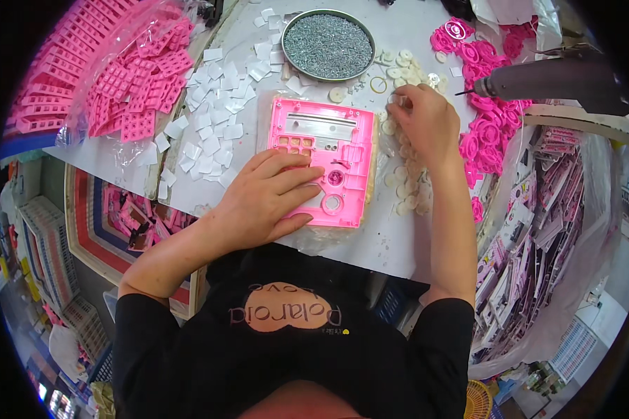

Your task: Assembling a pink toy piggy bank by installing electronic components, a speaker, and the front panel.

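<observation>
A pink plastic casing (pixel 360 157) lies on a pad on the white table, its inner side up, with a clear window strip, a grid of square holes and round openings. My left hand (pixel 262 199) rests flat across its left part, fingers stretched out over the grid and hiding some of it. Beyond the casing's right edge, my right hand (pixel 428 126) is at a scatter of small whitish discs (pixel 403 187). Its thumb and fingertips are pinched together; whatever is between them, if anything, is too small to make out.
A round dish (pixel 328 79) of small screws stands behind the casing. White square pieces (pixel 217 105) spread to the left, beside pink grid pieces (pixel 138 91). At right, a power screwdriver (pixel 538 85) points leftward over pink round parts (pixel 479 133). A large bag of printed panels (pixel 538 251) stands beyond.
</observation>
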`<state>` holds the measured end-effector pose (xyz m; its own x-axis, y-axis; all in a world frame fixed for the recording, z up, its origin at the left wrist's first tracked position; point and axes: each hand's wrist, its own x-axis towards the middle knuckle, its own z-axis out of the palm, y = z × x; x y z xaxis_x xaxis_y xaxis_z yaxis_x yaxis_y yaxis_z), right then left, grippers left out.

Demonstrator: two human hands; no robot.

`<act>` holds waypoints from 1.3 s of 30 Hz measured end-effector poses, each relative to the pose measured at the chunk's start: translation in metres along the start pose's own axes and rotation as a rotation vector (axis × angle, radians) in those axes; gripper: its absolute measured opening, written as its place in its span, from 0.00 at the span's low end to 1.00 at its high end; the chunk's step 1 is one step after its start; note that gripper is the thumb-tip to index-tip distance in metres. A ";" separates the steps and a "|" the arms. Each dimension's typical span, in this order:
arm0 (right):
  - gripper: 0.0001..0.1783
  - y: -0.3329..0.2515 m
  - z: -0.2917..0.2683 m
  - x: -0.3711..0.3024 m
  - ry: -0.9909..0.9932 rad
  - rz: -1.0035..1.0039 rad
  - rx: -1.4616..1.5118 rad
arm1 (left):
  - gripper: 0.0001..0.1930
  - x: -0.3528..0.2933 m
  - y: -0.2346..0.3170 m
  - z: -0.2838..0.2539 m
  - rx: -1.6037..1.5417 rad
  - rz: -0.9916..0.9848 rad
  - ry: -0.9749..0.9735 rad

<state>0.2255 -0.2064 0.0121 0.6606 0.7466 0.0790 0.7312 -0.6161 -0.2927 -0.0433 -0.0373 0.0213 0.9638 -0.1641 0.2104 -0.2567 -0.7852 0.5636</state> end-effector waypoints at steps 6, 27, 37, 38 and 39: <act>0.11 -0.002 -0.004 -0.006 0.023 0.020 0.075 | 0.18 0.004 0.003 -0.004 -0.058 0.036 0.110; 0.09 -0.096 -0.023 -0.125 0.053 -0.103 0.415 | 0.15 -0.004 0.031 -0.009 -0.204 -0.170 0.144; 0.09 -0.102 0.009 -0.094 0.149 -0.285 0.039 | 0.17 -0.011 0.016 0.007 0.046 -0.136 0.046; 0.09 -0.103 0.009 -0.095 0.142 -0.277 0.028 | 0.17 -0.011 0.016 0.007 0.042 -0.135 0.053; 0.09 -0.104 0.009 -0.095 0.135 -0.268 0.016 | 0.17 -0.011 0.016 0.008 0.037 -0.134 0.057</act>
<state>0.0848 -0.2109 0.0268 0.4619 0.8411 0.2814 0.8805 -0.3967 -0.2595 -0.0577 -0.0525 0.0216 0.9832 -0.0225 0.1810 -0.1219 -0.8192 0.5604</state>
